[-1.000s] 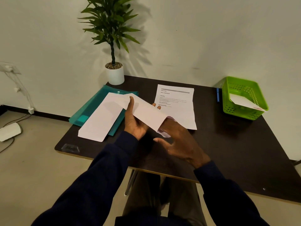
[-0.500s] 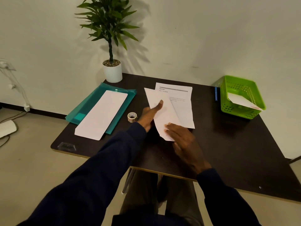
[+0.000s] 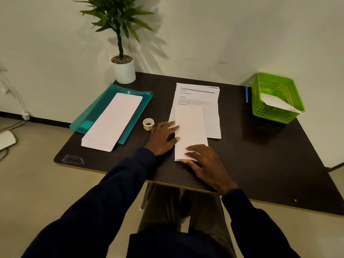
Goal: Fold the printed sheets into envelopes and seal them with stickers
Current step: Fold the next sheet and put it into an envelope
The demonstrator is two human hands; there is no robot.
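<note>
A folded white sheet point(image 3: 189, 127) lies flat on the dark table point(image 3: 260, 155), overlapping the near part of a stack of printed sheets point(image 3: 201, 95). My left hand point(image 3: 163, 136) rests flat beside it, fingertips touching its left edge. My right hand point(image 3: 202, 162) presses flat on its near end, thumb at the near edge. A small roll of stickers point(image 3: 148, 124) stands just left of my left hand. Further left, a long white envelope point(image 3: 113, 121) lies on a teal plastic folder point(image 3: 96, 112).
A green basket point(image 3: 275, 101) holding a white envelope point(image 3: 277, 102) sits at the far right, with a blue pen point(image 3: 246, 94) beside it. A potted plant point(image 3: 123, 69) stands at the back edge against the wall. The table's near edge runs just under my wrists.
The folded sheet, held up in both hands a second ago, now lies flat and straight on the table. Both hands have flattened onto it, and the sticker roll has come into view.
</note>
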